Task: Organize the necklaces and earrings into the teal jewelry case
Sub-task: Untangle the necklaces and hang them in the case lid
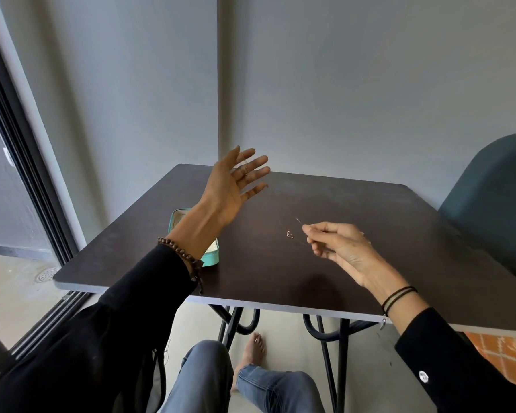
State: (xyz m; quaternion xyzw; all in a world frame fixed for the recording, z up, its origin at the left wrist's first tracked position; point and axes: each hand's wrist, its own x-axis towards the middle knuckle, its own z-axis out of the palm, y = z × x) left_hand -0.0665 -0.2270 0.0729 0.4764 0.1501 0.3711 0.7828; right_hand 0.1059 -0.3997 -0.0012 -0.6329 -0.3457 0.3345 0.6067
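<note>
- Slipping of the necklace is hazard 1: the chain is very fine and is held by fingertips alone over the table. A loosened pinch would drop it onto the dark top, where it would be hard to see.
- Tangling is hazard 2: the pendant lies just left of the pinch, and a quick swing toward the case could knot the slack chain or snag it on the rim.
- Knocking is hazard 3: the left forearm crosses in front of the teal jewelry case (open, pale lining showing, near the table's left edge), so a lowered arm or the bead bracelet could shove it.
- Right hand: low over the table's middle, thumb and forefinger pressed together on the chain, other fingers curled beneath.
- Left hand: raised over the table's far left, fingers straight and spread, gripping nothing. A thin line across 2 of them may be a ring or a chain; which one cannot be told.
- Judged stage: the necklace is in hand, well apart from the case, and not yet stowed.
</note>
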